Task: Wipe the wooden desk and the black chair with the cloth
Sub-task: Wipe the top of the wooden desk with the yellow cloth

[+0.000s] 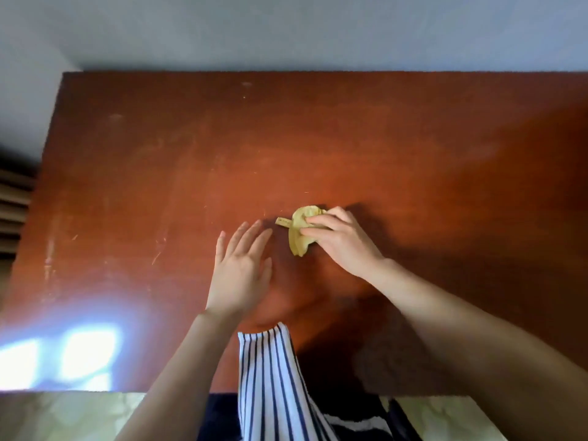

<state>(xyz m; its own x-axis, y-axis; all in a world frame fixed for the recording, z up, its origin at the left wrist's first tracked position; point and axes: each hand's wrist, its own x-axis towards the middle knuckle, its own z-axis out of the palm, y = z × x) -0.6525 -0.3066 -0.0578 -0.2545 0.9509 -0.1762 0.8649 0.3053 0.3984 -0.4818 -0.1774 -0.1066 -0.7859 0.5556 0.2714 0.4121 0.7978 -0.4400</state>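
**Yellow cloth pinned under the right hand at mid-counter**

At the far left edge, a set of dark slats [12,211] is showing beside a grey wall [286,30], which is running along the back. The reddish-brown wooden counter [318,138] is filling most of the view. Its left part is carrying pale scratches [157,257], and a patch of white glare [79,351] is shining near its front left corner. Below the front edge, a pale marbled floor [63,415] is showing.

Left of centre, the left hand [241,268] is reaching out over the wood, palm down, with its fingers straight, slightly spread and holding nothing. Whether the palm is touching the surface cannot be told. Its fingertips are pointing toward the cloth and are stopping just short of it.

Below, between the two forearms, a white garment with dark stripes [273,377] is hanging over the front edge.

Just right of centre, the crumpled yellow cloth [297,241] is lying on the counter, with a small tag-like strip sticking out on its left side. The right hand [340,240] is coming in from the right and gripping it, with its fingers curled over the top of the bundle and pressing it against the wood.
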